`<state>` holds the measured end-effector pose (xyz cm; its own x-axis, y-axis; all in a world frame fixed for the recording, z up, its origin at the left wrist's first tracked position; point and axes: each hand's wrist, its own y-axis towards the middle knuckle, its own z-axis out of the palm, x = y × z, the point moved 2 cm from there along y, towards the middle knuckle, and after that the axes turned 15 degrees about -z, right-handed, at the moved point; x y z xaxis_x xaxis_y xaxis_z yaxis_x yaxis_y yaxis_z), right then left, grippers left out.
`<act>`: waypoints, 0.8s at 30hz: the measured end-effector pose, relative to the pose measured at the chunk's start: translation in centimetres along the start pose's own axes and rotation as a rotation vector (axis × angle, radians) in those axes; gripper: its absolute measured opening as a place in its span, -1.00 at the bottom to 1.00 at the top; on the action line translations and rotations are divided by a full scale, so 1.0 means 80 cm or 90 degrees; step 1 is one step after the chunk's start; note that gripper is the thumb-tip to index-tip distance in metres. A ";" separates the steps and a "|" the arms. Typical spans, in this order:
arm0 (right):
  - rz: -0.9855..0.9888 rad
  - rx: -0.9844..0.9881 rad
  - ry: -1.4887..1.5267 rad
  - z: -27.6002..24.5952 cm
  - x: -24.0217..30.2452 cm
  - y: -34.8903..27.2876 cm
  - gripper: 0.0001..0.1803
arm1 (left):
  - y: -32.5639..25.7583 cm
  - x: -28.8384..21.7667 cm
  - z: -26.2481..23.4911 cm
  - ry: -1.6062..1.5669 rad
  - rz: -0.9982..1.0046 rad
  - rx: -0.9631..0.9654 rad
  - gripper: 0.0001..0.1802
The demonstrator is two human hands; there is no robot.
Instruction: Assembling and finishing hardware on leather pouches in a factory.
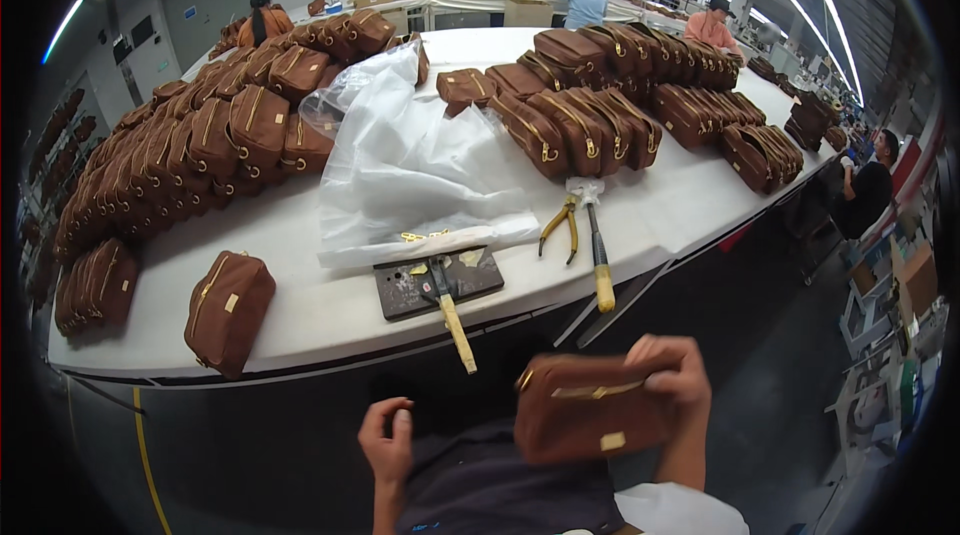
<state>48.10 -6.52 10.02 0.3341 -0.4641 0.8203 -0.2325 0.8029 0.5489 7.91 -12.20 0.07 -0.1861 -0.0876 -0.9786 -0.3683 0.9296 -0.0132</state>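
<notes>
In my right hand (680, 375) is a brown zippered pouch (590, 420), gripped at its upper right corner, in front of my body and off the table's near edge. A gold zipper and a small pale label show on its face. To its left, my left hand (386, 435) hangs with loosely curled fingers, the thumb apart, and nothing in it. Another brown pouch (230, 313) leans alone near the table's front left. Between the hands and the plastic sheet lie a dark metal block (400, 297) and a hammer (455, 330) across it, its wrapped handle past the edge.
Rows of brown pouches (200, 140) cover the table's left; more pouches (575, 130) stand at the right. A white plastic sheet (400, 165) with small gold pieces (425, 235) lies mid-table. Pliers (560, 228) and a yellow-handled tool (600, 265) are beside it. Several people work farther off.
</notes>
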 end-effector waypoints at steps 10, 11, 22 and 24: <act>0.172 0.250 -0.300 0.117 -0.150 -0.015 -0.76 | 0.001 -0.011 0.074 0.370 0.188 0.306 -0.65; 0.120 0.270 -0.309 0.123 -0.160 -0.007 -0.74 | 0.007 -0.005 0.068 0.362 0.142 0.314 -0.66; -0.328 0.334 -0.454 0.238 -0.204 -0.031 -0.63 | 0.003 0.023 0.004 0.050 -0.262 0.186 -0.74; -0.358 0.366 -0.443 0.236 -0.199 -0.029 -0.64 | 0.003 0.034 0.007 0.029 -0.226 0.249 -0.69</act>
<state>26.09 -8.02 -1.29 -0.0262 -0.9713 0.2366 -0.6649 0.1937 0.7214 7.83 -12.01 -2.67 -0.1548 -0.4282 -0.8903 -0.0496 0.9034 -0.4259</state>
